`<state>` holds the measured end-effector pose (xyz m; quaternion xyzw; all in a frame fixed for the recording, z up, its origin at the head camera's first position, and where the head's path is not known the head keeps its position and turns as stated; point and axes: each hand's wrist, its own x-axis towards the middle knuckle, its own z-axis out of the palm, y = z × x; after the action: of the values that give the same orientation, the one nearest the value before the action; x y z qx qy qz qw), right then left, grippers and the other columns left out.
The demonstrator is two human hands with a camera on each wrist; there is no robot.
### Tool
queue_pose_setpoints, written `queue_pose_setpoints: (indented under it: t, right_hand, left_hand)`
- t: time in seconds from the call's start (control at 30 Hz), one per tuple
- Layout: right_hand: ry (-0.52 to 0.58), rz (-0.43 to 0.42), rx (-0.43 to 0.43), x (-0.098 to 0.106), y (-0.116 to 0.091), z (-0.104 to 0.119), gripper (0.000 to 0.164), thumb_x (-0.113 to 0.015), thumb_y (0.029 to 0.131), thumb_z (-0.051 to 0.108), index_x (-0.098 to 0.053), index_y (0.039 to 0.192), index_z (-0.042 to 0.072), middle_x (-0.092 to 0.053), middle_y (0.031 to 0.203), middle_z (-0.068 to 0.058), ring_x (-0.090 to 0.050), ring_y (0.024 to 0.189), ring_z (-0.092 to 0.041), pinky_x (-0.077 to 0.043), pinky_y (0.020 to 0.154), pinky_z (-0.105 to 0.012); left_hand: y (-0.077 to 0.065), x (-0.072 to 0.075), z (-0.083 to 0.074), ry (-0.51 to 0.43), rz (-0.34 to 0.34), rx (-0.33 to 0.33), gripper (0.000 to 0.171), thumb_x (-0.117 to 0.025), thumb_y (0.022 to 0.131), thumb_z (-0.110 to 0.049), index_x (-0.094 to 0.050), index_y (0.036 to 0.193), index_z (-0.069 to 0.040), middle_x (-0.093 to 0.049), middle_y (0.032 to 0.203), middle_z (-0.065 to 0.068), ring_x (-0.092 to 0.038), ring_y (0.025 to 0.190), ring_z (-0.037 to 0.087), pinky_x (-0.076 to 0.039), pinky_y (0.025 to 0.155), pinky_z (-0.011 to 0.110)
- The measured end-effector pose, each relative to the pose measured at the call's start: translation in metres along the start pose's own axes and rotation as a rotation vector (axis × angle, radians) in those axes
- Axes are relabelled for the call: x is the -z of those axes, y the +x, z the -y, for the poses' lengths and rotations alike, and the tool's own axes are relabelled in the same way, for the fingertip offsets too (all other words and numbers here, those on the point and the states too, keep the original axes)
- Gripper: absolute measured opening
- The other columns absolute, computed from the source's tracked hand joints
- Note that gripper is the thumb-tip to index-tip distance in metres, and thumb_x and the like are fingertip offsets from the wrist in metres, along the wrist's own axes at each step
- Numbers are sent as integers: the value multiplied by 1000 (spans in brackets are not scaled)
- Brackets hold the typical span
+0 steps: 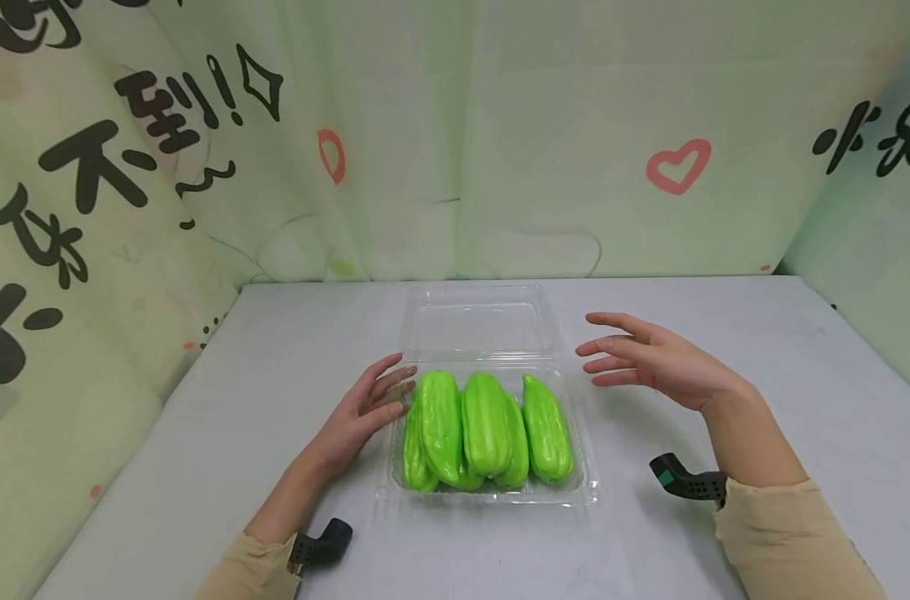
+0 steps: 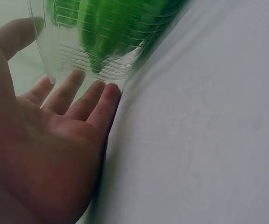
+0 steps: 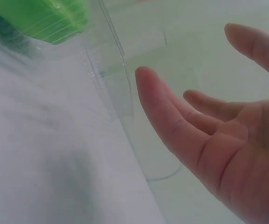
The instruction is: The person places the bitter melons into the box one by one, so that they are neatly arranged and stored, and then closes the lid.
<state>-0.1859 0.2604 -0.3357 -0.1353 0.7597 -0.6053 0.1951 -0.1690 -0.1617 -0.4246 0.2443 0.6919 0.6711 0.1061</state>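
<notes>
A clear plastic clamshell box [image 1: 492, 498] lies on the table with its lid [image 1: 479, 329] laid back, away from me. Several shiny light-green peppers [image 1: 487, 425] fill its base side by side; the rightmost one [image 1: 548, 429] leans slightly apart from the rest. At the box's left side is my left hand [image 1: 361, 417], fingers extended by the rim; the left wrist view shows the fingertips at the ridged clear wall [image 2: 74, 58], though contact is hard to tell. My right hand [image 1: 657, 358] hovers right of the box, fingers spread and holding nothing.
The white table [image 1: 305, 333] extends around the box on every side. A pale green curtain [image 1: 500, 167] with dark lettering and pink hearts hangs behind and along the left, and another panel [image 1: 875, 267] stands at the right. Black wrist straps [image 1: 691, 482] sit at the sleeves.
</notes>
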Motion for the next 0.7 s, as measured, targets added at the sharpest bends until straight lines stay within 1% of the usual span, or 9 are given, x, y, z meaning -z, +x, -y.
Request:
queue_pose_setpoints:
  t: [0.17, 0.23, 0.3, 0.4, 0.53, 0.63, 0.7]
  right_hand:
    - [-40, -34, 11, 2, 1, -1, 61, -53, 107, 24, -25, 157, 2, -48, 141, -31, -62, 120, -32, -53, 95, -31]
    - [-46, -48, 7, 3, 1, -2, 62, -53, 107, 26, -25, 157, 3, -47, 142, -31, -61, 120, -32, -53, 95, -30]
    - [-49, -57, -8, 3, 2, -3, 63, -54, 106, 27, -25, 157, 3, -46, 143, -31, -61, 120, -32, -53, 95, -30]
    - [-52, -60, -37, 2, 4, -6, 65, -55, 106, 30, -25, 157, 3, -48, 142, -30, -60, 121, -35, -53, 95, -30]
    - [-46, -42, -71, -1, 11, -15, 67, -56, 105, 30, -25, 156, 0, -51, 139, -29, -59, 122, -37, -54, 94, -32]
    - [-13, -21, -87, -5, 16, -22, 67, -57, 105, 28, -25, 155, -3, -54, 134, -27, -61, 118, -34, -54, 94, -34]
    - [22, -9, -96, -8, 18, -26, 67, -57, 104, 25, -24, 155, -4, -58, 129, -23, -64, 114, -30, -54, 94, -36]
  left_hand:
    - [-1, 4, -5, 63, -71, 30, 69, -54, 101, -5, -17, 159, -2, -34, 158, 22, -31, 145, 40, -28, 115, 53]
    - [-1, 5, -6, 72, -85, 33, 68, -54, 102, -5, -18, 160, -2, -34, 158, 21, -30, 146, 39, -25, 116, 55]
    - [0, 6, -8, 81, -101, 44, 66, -53, 103, -7, -18, 160, -3, -34, 159, 20, -31, 146, 38, -25, 116, 55]
    - [1, 7, -9, 79, -132, 95, 64, -52, 105, -15, -20, 160, -6, -35, 159, 17, -33, 146, 35, -28, 116, 54]
    - [8, 7, -10, 36, -169, 173, 63, -51, 106, -22, -21, 160, -8, -37, 158, 15, -37, 143, 32, -35, 113, 50]
    - [15, 7, -9, -3, -200, 206, 62, -52, 106, -20, -23, 160, -8, -40, 156, 16, -43, 140, 31, -40, 111, 46]
    - [20, 8, -9, -24, -213, 221, 63, -53, 106, -19, -23, 159, -7, -41, 155, 17, -46, 136, 32, -43, 109, 43]
